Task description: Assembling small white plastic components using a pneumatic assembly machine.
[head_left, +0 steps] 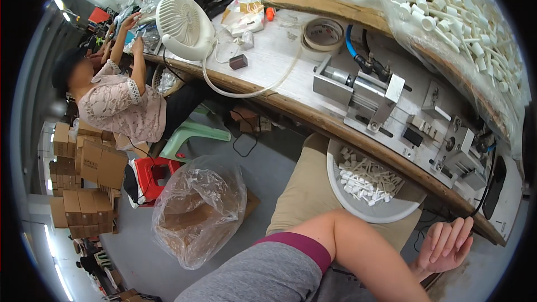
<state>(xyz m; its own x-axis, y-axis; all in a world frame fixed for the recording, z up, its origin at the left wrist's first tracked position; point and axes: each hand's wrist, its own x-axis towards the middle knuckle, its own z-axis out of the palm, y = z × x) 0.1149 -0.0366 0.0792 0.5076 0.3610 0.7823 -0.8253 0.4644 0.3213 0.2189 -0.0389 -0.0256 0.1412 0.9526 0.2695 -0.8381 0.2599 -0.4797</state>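
My left arm (358,246), in a grey sleeve with a purple cuff, bends at the elbow across the lower middle. Its forearm runs off the lower edge, so my left hand is out of view. Just beyond that forearm, below the bench's right end, my right hand (446,246) is raised with loosely bent fingers somewhat apart. Nothing shows in it. Between my legs and the bench stands a pale round tub (335,182) holding many small white plastic pieces (366,184) with thin stems. Above it, a metal clamping fixture (375,98) with a cylinder is mounted on the bench.
A large heap of white stemmed pieces (442,5) lies on plastic sheeting at the bench's far right. A white fan (184,25) and tape rolls (323,34) rest on the bench (291,72). A plastic-lined box (198,212) stands on the floor. Another person (120,98) sits at left.
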